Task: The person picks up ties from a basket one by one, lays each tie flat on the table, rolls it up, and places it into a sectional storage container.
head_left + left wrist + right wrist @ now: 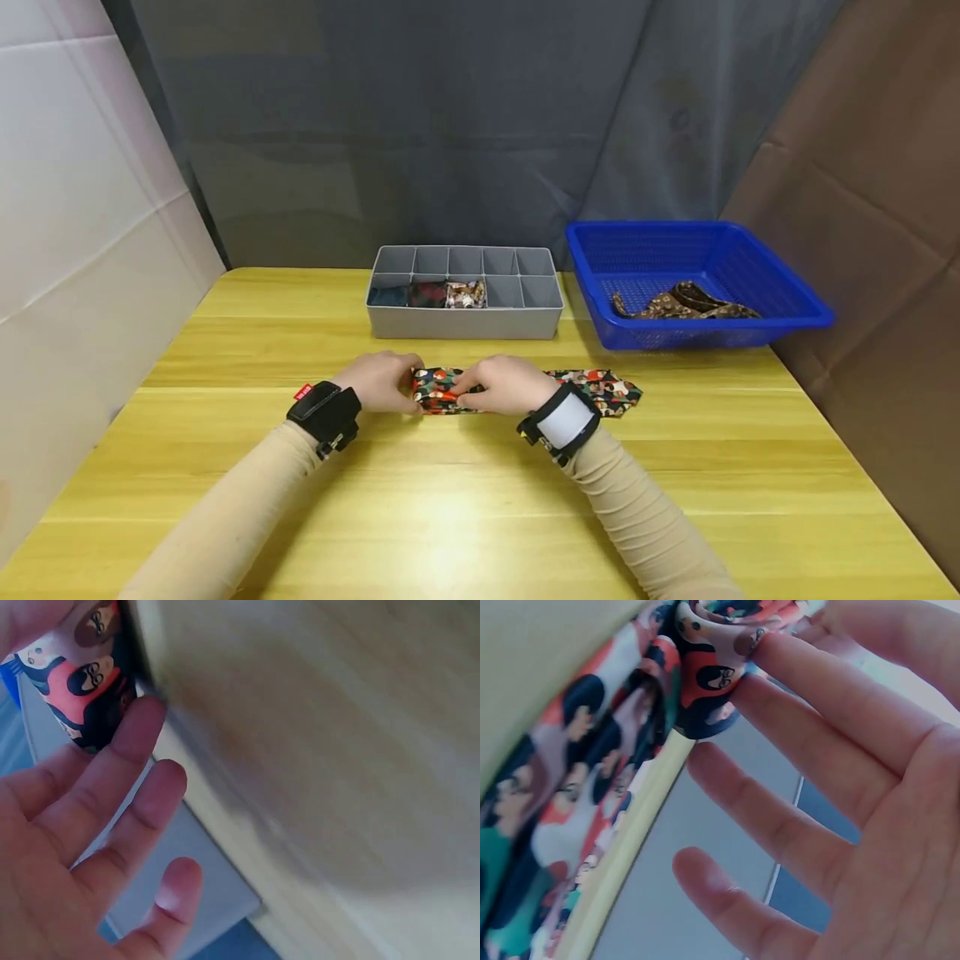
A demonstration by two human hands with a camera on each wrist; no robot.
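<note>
Hands meet at the middle of the yellow table (pixel 675 467), both working on a patterned tie (pixel 600 387) printed with little cartoon faces. Its rolled end sits between them: the left hand (pixel 378 381) pinches that roll from the left, the right hand (pixel 504 385) from the right (the right wrist view shows fingertips (pixel 780 652) on the rolled cloth, the other fingers spread loose). The unrolled length lies flat, running rightward past the right wrist. Behind stands a grey divided organizer (pixel 465 321) with rolled ties in three compartments; a blue basket (pixel 787 312) to its right holds a brown tie (pixel 678 302).
</note>
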